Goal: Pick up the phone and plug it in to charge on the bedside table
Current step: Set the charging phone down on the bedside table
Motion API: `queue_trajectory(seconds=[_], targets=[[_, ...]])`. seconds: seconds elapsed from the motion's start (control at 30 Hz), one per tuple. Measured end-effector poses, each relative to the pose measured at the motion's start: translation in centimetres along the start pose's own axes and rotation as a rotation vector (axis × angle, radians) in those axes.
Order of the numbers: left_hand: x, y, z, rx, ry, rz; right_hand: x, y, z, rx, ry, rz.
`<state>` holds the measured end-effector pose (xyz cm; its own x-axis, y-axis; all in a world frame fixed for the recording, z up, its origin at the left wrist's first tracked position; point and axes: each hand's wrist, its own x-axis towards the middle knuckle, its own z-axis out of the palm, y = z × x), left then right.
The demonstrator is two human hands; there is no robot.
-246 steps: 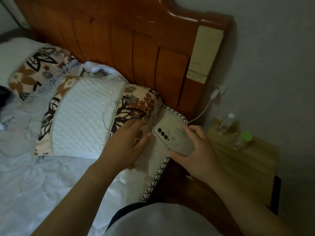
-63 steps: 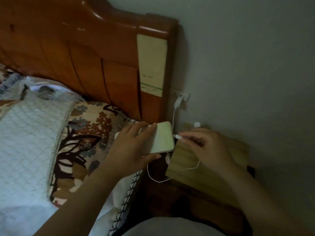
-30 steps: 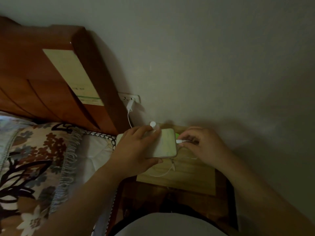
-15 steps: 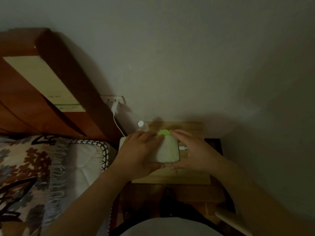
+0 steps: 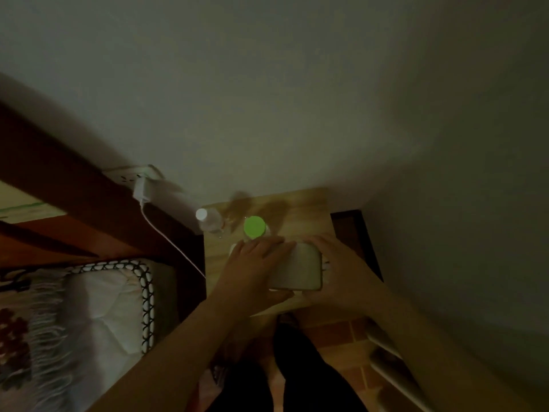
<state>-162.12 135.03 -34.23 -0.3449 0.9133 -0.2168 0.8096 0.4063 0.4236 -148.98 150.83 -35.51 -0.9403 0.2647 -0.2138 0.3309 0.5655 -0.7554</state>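
The pale phone (image 5: 300,270) lies flat over the wooden bedside table (image 5: 306,209), face down. My left hand (image 5: 252,269) covers its left half, fingers on top and thumb under its near edge. My right hand (image 5: 344,272) cups its right end, where a white plug (image 5: 326,264) sticks out of the phone. A white cable (image 5: 169,239) runs from the charger (image 5: 140,190) in the wall socket (image 5: 130,175) down past the table's left edge. Its lower part is hidden.
A clear bottle with a white cap (image 5: 206,220) and a jar with a green lid (image 5: 254,226) stand at the table's back left, just behind my left hand. The bed with a patterned pillow (image 5: 89,307) and wooden headboard (image 5: 59,185) is to the left.
The view has tilted down over the table. Both hands have carried the phone from beside the pillow onto the tabletop. The right hand has shifted from pinching the plug to cupping the phone's end.
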Motion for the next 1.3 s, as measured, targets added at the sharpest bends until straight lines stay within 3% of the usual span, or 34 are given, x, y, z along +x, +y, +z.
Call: queue_trajectory(seconds=[0.4, 0.73, 1.3], targets=[[5.9, -7.3, 7.8, -0.03, -0.051, -0.196, 4.5, 15.8, 6.4, 0.137, 0.154, 0.238], [12.5, -9.2, 12.4, -0.05, 0.034, -0.131, 8.9, 24.3, 10.8, 0.143, 0.26, 0.385], [15.5, -9.9, 15.4, -0.02, -0.013, -0.021, 8.6, 28.9, 14.4, 0.052, 0.2, 0.578]])
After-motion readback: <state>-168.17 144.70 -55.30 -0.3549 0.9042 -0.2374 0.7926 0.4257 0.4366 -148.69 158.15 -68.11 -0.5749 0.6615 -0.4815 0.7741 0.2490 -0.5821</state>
